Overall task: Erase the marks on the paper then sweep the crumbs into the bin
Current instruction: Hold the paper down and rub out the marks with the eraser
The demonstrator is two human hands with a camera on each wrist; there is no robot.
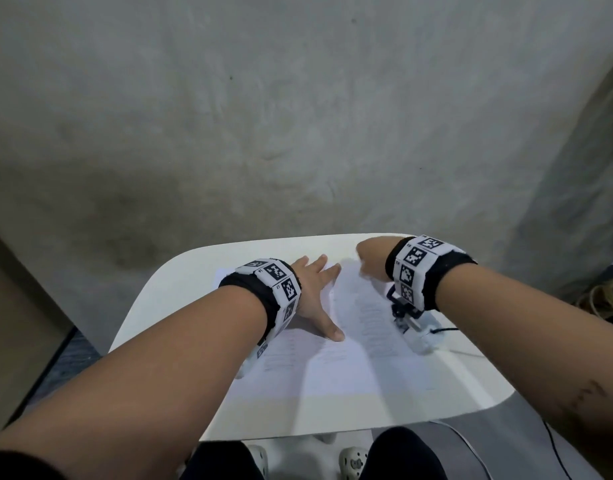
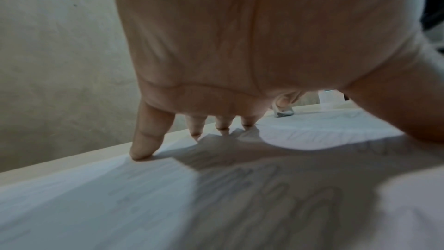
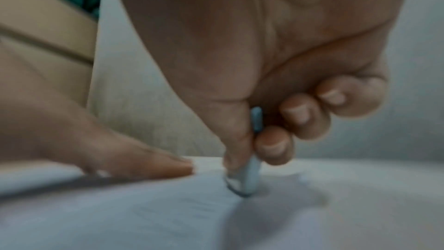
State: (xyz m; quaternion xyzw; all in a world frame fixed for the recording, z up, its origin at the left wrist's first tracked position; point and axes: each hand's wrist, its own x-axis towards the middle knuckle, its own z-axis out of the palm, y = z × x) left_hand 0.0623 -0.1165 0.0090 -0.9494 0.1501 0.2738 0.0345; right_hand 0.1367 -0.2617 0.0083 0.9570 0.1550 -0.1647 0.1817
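Note:
A white sheet of paper (image 1: 350,358) with faint pencil writing lies on the small white table (image 1: 180,282). My left hand (image 1: 315,296) presses flat on its left half, fingers spread and straight; the left wrist view shows the fingertips (image 2: 141,151) resting on the paper (image 2: 120,197). My right hand (image 1: 367,261) hovers over the sheet's far right part, fingers curled. In the right wrist view it (image 3: 254,151) pinches a blue and white eraser (image 3: 250,178) between thumb and fingers, its tip touching the paper (image 3: 168,216). Crumbs are too blurred to make out. No bin is in view.
A rough grey wall stands just behind the table. A brown cardboard box (image 1: 14,323) stands at the left. Coiled cables (image 1: 606,299) lie on the floor at the right, and a thin black cable (image 1: 447,330) crosses the table's right side. My knees and shoes (image 1: 353,462) are below the near edge.

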